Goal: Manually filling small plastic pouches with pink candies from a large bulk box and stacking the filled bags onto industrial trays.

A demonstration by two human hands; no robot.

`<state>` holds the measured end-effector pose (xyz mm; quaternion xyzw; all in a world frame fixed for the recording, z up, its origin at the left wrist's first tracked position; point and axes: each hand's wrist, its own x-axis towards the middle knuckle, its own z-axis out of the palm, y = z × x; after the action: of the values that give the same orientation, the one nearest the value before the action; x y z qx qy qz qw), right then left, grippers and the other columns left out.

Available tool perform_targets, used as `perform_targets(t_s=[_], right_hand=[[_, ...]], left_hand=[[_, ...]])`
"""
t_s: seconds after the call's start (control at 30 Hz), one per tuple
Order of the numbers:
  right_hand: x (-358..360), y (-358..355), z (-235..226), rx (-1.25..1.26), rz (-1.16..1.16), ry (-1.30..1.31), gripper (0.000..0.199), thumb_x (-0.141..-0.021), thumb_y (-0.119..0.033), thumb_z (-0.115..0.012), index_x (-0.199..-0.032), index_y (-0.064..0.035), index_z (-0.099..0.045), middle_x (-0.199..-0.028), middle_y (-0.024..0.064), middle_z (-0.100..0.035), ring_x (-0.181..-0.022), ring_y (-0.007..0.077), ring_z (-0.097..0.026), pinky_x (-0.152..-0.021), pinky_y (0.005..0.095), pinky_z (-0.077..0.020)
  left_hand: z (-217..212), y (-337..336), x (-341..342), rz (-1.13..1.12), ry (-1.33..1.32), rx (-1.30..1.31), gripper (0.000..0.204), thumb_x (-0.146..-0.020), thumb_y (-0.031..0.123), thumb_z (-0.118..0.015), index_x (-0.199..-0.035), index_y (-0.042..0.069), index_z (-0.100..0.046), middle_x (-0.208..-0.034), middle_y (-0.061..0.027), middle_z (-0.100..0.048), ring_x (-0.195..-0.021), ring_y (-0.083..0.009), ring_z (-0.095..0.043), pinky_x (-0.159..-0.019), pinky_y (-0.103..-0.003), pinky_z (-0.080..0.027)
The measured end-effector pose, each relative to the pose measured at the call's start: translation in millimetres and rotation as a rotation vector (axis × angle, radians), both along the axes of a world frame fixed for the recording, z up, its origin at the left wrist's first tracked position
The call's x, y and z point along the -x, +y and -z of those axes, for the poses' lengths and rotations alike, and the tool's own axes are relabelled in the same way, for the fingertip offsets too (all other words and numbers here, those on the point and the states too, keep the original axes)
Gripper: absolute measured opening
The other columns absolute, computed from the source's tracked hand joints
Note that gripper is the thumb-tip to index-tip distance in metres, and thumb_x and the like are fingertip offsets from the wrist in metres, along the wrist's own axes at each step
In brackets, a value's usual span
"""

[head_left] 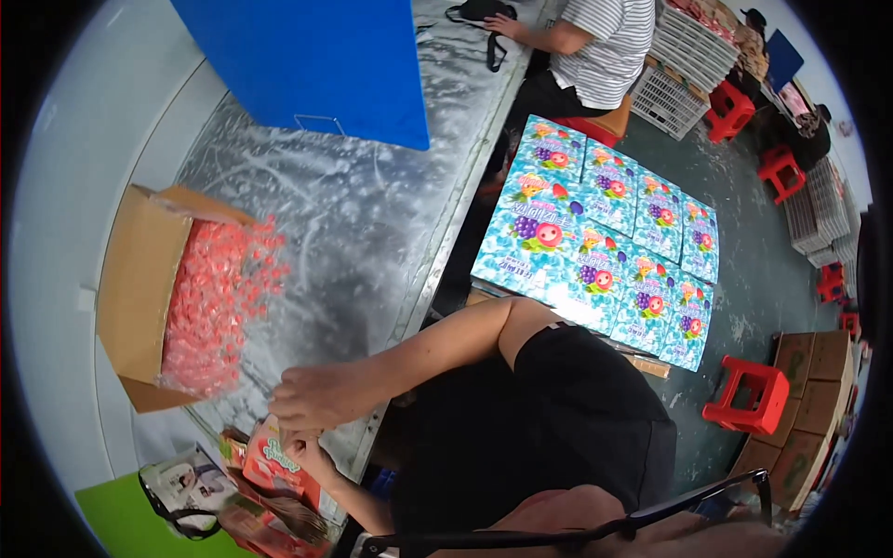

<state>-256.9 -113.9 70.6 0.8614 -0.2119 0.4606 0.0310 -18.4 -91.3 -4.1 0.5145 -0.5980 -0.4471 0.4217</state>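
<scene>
The right hand [312, 398], fingers curled shut, sits on top of the red pouch [272, 462] while the left hand [307, 456] pinches it from beneath, the carton of pink sweets [200, 307] lying up-left on the surface [372, 214].

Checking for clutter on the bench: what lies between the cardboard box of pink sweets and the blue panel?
In the head view, only bare table covered in shiny plastic sheet lies between the cardboard box and the blue panel.

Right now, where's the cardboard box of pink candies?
Head view, left side: the cardboard box lies on the plastic-covered table, tipped open toward the right, below the blue panel.
</scene>
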Motion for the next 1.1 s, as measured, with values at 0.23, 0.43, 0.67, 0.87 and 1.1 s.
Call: perform_targets(t_s=[0.23, 0.43, 0.67, 0.87, 1.1], right_hand=[[-57, 4, 21, 0.030, 0.199, 0.233, 0.009, -0.071, -0.020, -0.067, -0.069, -0.0118, -0.063, -0.072, 0.0012, -0.056, -0.076, 0.0197, -0.059, -0.066, 0.0351, -0.0440], [-57, 2, 23, -0.456, -0.111, 0.240, 0.016, -0.076, -0.013, -0.062, -0.068, 0.0002, -0.058, -0.072, 0.0107, -0.063, -0.070, 0.0272, -0.061, -0.066, 0.0411, -0.0486], [-53, -27, 14, -0.497, -0.365, 0.591, 0.017, -0.073, -0.015, -0.065, -0.067, 0.0005, -0.062, -0.076, 0.0176, -0.068, -0.070, 0.0369, -0.063, -0.066, 0.0457, -0.0497], [-35, -20, -15, -0.621, -0.414, 0.800, 0.018, -0.075, -0.014, -0.064, -0.081, 0.0030, -0.067, -0.079, 0.0203, -0.067, -0.075, 0.0390, -0.064, -0.069, 0.0490, -0.0493], [-12, -25, -13, -0.240, -0.238, -0.143, 0.016, -0.076, -0.007, -0.069, -0.089, 0.0015, -0.064, -0.084, 0.0129, -0.068, -0.077, 0.0317, -0.067, -0.069, 0.0416, -0.0516]], left_hand=[[5, 12, 21, -0.150, 0.044, 0.244, 0.023, -0.096, 0.019, -0.063, -0.102, -0.003, -0.061, -0.101, -0.0033, -0.062, -0.093, -0.0118, -0.054, -0.086, -0.030, -0.045], [25, 19, -3, -0.159, -0.037, 0.221, 0.034, -0.101, 0.026, -0.055, -0.100, -0.008, -0.062, -0.089, -0.0039, -0.063, -0.085, -0.0105, -0.057, -0.076, -0.027, -0.045], [-15, 37, 42, -0.291, 0.147, 0.318, 0.028, -0.101, 0.016, -0.052, -0.085, -0.004, -0.061, -0.078, -0.0021, -0.062, -0.067, -0.0079, -0.051, -0.060, -0.024, -0.041], [5, 30, 15, -0.215, -0.071, 0.442, 0.029, -0.102, 0.018, -0.053, -0.085, -0.003, -0.063, -0.079, -0.0007, -0.063, -0.068, -0.0054, -0.050, -0.060, -0.023, -0.041], [-13, 34, 9, -0.457, 0.431, 0.185, 0.031, -0.102, 0.024, -0.055, -0.088, -0.002, -0.064, -0.084, -0.0031, -0.064, -0.073, -0.0084, -0.056, -0.065, -0.025, -0.047]])
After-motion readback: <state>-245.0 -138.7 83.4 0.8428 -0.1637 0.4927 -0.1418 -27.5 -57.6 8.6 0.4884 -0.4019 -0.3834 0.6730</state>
